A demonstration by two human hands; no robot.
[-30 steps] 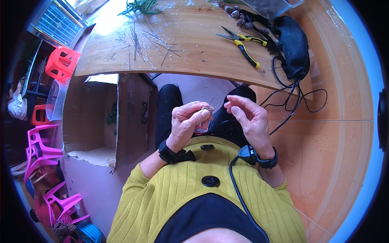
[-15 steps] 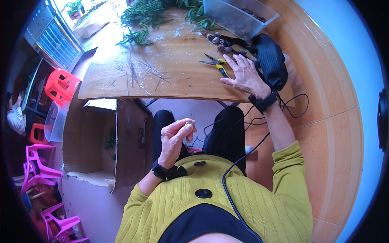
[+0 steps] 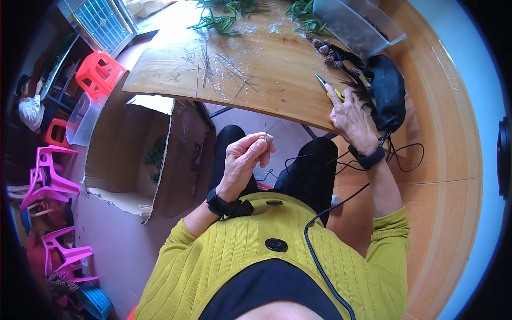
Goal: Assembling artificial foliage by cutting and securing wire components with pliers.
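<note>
Above my lap, my left hand (image 3: 246,162) is closed in a pinch on a small pine cone (image 3: 265,139), mostly hidden by the fingertips. Thin wire ends stick up from it. At the table's right front edge, my right hand (image 3: 353,121) closes over the yellow-handled pliers (image 3: 322,81). Their pointed jaws face away to the left, and the palm hides much of the handles. Beyond that hand several brown pine cones (image 3: 335,57) lie on the wooden table (image 3: 282,80). Loose thin wires (image 3: 207,66) are scattered on the table's left half.
Green artificial sprigs (image 3: 224,22) lie along the far side, beside a clear plastic bin (image 3: 352,32). A black mesh pouch (image 3: 388,90) with cables sits at the right edge. An open cardboard box (image 3: 125,154) stands left of my legs; plastic stools (image 3: 53,176) are farther left.
My right hand has gone from spread fingers beside the pliers to closing over their handles, and the jaws have turned. My left hand still pinches the cone. The view has shifted.
</note>
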